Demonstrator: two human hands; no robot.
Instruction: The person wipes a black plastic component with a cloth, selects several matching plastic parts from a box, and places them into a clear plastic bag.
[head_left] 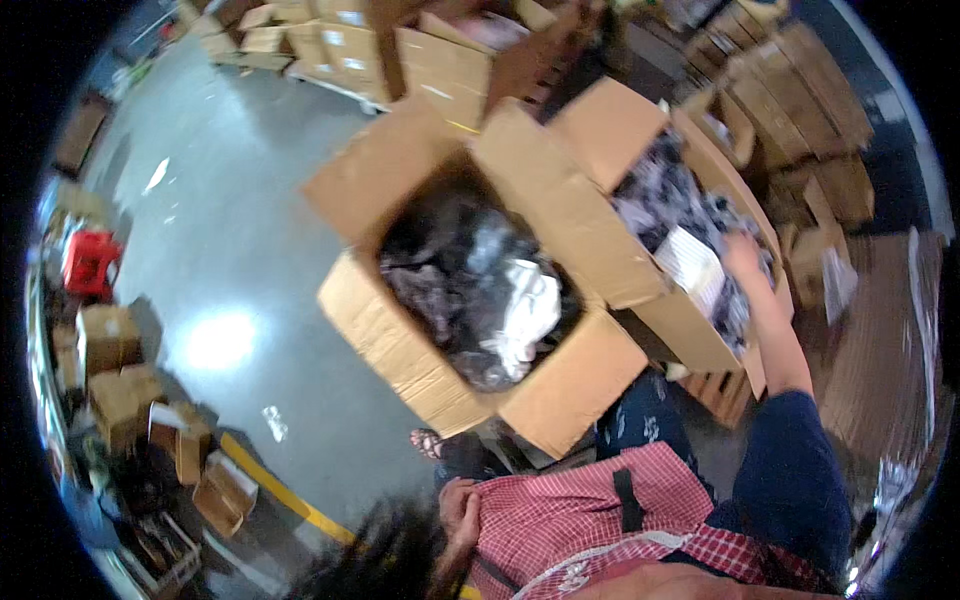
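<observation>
My right arm reaches into the right-hand carton (585, 215), which is filled with clear plastic bags (655, 180) of dark items. There my right hand (742, 258) is down among the bags, its fingers blurred and partly hidden. A white lined sheet (690, 265) lies on the bags close to that hand. Low beside the red checked apron (580, 500) is my left hand (460, 508); its finger position is unclear. Between my hands and the open floor stands another open carton (385, 410), holding dark plastic-wrapped goods (440, 270) and a crumpled white piece (530, 305).
Stacked cartons (800, 90) rise at the far right, near a large brown wrapped stack (870, 340). More cartons (440, 75) stand at the back. Along the left are a red crate (92, 262) and several small boxes (108, 335). A yellow line (285, 495) crosses the grey floor.
</observation>
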